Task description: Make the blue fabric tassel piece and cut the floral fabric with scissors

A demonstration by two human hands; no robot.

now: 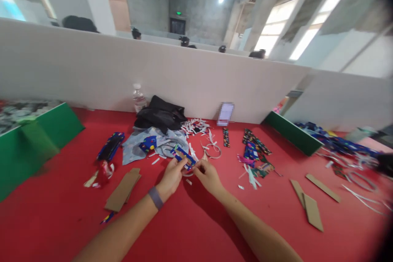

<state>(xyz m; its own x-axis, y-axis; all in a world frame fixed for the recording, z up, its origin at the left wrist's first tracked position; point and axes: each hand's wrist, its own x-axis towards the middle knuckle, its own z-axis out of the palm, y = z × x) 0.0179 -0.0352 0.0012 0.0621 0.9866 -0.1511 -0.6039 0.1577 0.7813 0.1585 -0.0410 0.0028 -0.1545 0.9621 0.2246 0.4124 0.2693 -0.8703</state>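
My left hand (172,175), with a grey band on the wrist, is closed on a small strip of dark blue patterned fabric (188,159); a tan piece, seemingly cardboard, shows along it. At the strip's right end, the fingers of my right hand (208,175) are pinched together. What sits between those fingertips is too small to make out. Part of a white band curves below the strip. Just behind my hands lie a light blue patterned cloth (132,149) and a blue fabric piece with a yellow spot (148,144).
A black bag (161,114) and a clear bottle (138,99) stand by the white partition (190,77). White paper scraps (196,126) lie near a phone (225,113). Cardboard pieces (123,190) rest at left, with more at right. Green-walled bins (293,134) flank the red table (196,233).
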